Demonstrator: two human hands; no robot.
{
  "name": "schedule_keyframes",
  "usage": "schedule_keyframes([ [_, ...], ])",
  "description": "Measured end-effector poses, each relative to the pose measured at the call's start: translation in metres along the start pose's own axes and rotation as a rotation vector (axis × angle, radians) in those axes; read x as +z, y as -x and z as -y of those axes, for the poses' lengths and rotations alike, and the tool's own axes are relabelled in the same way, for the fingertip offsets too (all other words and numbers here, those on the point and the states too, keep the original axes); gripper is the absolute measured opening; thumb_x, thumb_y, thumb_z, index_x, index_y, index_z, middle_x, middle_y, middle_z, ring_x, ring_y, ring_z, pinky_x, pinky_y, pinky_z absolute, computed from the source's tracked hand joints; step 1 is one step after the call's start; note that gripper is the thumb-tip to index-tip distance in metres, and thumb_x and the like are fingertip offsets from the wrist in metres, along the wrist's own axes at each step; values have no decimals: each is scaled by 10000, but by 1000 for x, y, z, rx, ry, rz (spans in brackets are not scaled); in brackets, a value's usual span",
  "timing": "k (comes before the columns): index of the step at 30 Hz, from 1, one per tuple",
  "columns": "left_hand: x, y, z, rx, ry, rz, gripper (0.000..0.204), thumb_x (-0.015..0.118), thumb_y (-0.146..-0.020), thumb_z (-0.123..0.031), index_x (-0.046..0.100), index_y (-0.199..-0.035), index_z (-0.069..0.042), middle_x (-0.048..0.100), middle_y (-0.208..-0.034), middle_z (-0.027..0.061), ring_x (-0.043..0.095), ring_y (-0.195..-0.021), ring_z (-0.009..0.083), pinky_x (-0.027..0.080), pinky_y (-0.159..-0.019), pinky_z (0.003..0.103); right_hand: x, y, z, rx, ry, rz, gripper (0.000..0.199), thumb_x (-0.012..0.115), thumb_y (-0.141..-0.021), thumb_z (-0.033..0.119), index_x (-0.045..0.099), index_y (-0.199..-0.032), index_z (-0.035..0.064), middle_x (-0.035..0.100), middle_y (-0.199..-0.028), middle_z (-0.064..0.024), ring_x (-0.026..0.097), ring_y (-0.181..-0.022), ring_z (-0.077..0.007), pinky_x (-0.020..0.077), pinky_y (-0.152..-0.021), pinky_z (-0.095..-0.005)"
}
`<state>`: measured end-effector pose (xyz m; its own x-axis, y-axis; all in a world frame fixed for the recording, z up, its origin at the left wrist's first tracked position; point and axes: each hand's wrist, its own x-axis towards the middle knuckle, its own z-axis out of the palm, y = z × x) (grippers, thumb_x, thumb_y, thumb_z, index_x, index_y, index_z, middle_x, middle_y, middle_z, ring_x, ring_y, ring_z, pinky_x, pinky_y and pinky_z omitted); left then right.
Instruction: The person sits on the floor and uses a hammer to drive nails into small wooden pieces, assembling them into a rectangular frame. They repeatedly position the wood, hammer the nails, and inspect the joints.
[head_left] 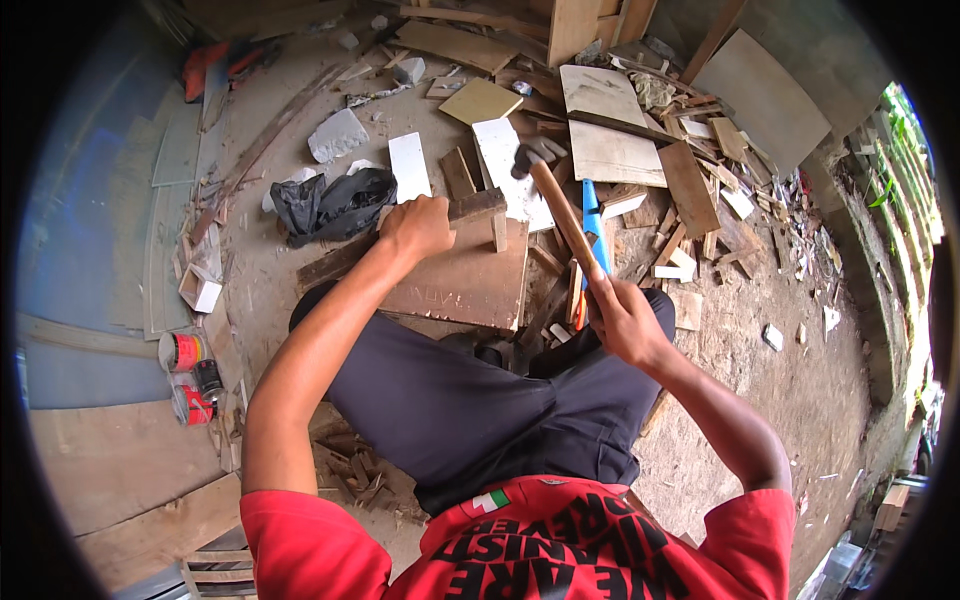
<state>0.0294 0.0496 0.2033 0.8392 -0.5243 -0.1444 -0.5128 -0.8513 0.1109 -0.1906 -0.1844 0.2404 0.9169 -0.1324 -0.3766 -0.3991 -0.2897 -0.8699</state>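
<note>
My left hand [420,226] is closed around a dark strip of wood [476,207], which runs from my left knee toward the middle. A short pale wood piece [499,234] joins the strip near its right end, pointing toward me. Both lie over a brown wooden board [455,285] in front of my legs. In my right hand [625,318] is a hammer [566,213], gripped low on its wooden handle. Its dark head is raised to the right of the strip and slightly blurred. Behind the handle, a blue handsaw [595,225] is partly hidden.
A black plastic bag [333,205] and a white block [338,135] are at the left. Several red cans [184,352] stand by the left wall. Wood offcuts [690,188] pile up at the right and back. A white board [407,167] lies ahead.
</note>
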Motion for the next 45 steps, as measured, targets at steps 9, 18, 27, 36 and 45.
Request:
schedule_keyframes([
  [9, 5, -1, 2, 4, -20, 2, 312, 646, -746, -174, 701, -961, 45, 683, -943, 306, 689, -918, 434, 569, -808, 480, -15, -1, 67, -20, -3, 104, 533, 359, -1032, 548, 464, -799, 81, 401, -576, 40, 371, -408, -73, 330, -364, -244],
  [18, 7, -5, 1, -40, -13, 39, 383, 727, -741, -225, 673, -1014, 39, 684, -979, 290, 672, -944, 443, 550, -847, 490, -6, -17, 21, -266, 103, -61, 556, 325, -1052, 500, 517, -860, 14, 480, -592, -20, 494, -525, -120, 395, -482, -276],
  [27, -3, -1, -1, -42, 7, 19, 301, 602, -751, -147, 721, -963, 29, 695, -960, 280, 700, -910, 419, 572, -808, 470, -23, -12, 7, 33, -353, -18, 514, 383, -1023, 562, 446, -818, 95, 365, -578, 34, 331, -401, -77, 291, -362, -260],
  [36, 4, -5, 0, -35, -7, -5, 361, 707, -751, -229, 685, -962, 63, 675, -952, 309, 674, -922, 448, 558, -812, 495, -23, -5, 50, -22, 123, 79, 621, 362, -1026, 574, 553, -833, 15, 487, -647, -9, 477, -579, -112, 406, -524, -311],
  [45, 7, 0, 0, -11, -37, 10, 286, 636, -731, -127, 711, -950, 41, 682, -960, 309, 693, -933, 422, 569, -826, 466, -11, -23, 0, 18, 331, 137, 588, 364, -1039, 530, 536, -893, -14, 502, -624, -20, 492, -564, -146, 407, -509, -335],
])
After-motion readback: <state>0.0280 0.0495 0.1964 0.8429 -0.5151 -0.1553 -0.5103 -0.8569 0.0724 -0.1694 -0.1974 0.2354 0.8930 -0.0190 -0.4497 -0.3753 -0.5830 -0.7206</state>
